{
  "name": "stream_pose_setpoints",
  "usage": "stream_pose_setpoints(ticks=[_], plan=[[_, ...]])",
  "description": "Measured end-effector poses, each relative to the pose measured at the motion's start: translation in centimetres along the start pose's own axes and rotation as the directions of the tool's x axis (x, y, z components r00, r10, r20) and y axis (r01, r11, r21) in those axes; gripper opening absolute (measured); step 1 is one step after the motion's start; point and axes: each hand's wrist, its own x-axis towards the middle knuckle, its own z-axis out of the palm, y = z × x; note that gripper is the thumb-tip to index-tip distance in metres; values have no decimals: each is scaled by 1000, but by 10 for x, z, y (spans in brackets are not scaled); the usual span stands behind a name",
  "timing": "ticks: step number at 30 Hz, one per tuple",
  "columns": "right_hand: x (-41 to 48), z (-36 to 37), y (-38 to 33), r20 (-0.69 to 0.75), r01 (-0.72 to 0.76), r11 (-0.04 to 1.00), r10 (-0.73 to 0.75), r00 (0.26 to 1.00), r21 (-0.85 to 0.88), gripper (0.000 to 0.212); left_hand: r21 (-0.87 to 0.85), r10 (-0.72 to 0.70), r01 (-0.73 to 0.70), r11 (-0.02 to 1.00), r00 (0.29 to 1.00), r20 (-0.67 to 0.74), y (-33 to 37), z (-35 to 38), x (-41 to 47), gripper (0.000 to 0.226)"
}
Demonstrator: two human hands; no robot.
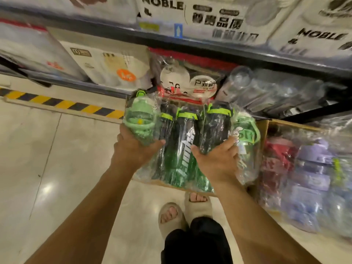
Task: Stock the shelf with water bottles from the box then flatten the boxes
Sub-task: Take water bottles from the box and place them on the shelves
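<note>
Between my two hands I carry a bunch of plastic-wrapped water bottles, held above the cardboard box (263, 128). My left hand (134, 147) grips a light green bottle (140, 121) at the bunch's left end. A dark bottle with a lime lid (215, 126) is gripped by my right hand (217, 161). Between the hands lies a dark green bottle with white lettering (181, 149). A pale green bottle (245, 136) sticks out to the right. The low shelf (285, 60) runs just beyond the bunch.
Clear wrapped bottles (266, 90) and a red-lidded pack (188, 82) lie on the lower shelf level. White cartons (219, 18) fill the shelf above. An open box of purple and red wrapped bottles (308, 168) stands on the right. Yellow-black floor tape (62, 103) runs left; my feet (182, 208) are below.
</note>
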Motion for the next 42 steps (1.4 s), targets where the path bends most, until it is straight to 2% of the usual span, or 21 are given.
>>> stream_pose_setpoints(ticks=[2, 5, 11, 15, 20, 23, 26, 30, 34, 39, 42], plan=[[9, 14, 5, -58, -2, 999, 5, 998, 40, 135, -26, 11, -12, 1000, 999, -42, -8, 8, 8, 119], [16, 25, 10, -129, 30, 996, -19, 991, 87, 134, 6, -4, 5, 1000, 995, -104, -14, 11, 13, 98], [11, 8, 16, -57, 52, 972, -40, 998, 228, 125, -10, -12, 11, 1000, 996, -87, -16, 3, 6, 86], [-19, -34, 21, -1, 71, 967, -73, 997, 243, 112, -58, 20, -25, 998, 995, -95, -9, -21, -26, 79], [-91, -107, 21, -6, 159, 940, -165, 986, 301, 98, -140, 95, -113, 984, 987, -130, 24, -71, -98, 73], [-153, -157, 26, -38, 237, 894, -241, 970, 380, 86, -221, 148, -169, 961, 983, -108, 55, -109, -161, 70], [-221, -212, 30, -90, 323, 827, -319, 943, 461, 75, -253, 265, -278, 926, 960, -87, 92, -154, -235, 69], [-309, -285, 54, -242, 455, 723, -387, 890, 519, 70, -331, 439, -445, 832, 893, -97, 143, -197, -331, 68], [-387, -362, 89, -440, 587, 633, -396, 806, 505, 69, -331, 578, -582, 743, 807, -121, 201, -227, -422, 69], [-456, -462, 151, -652, 714, 529, -347, 675, 458, 69, -291, 756, -772, 565, 626, -194, 288, -239, -533, 78], [-484, -521, 202, -763, 783, 478, -302, 572, 398, 65, -298, 838, -851, 431, 501, -218, 340, -230, -599, 78]])
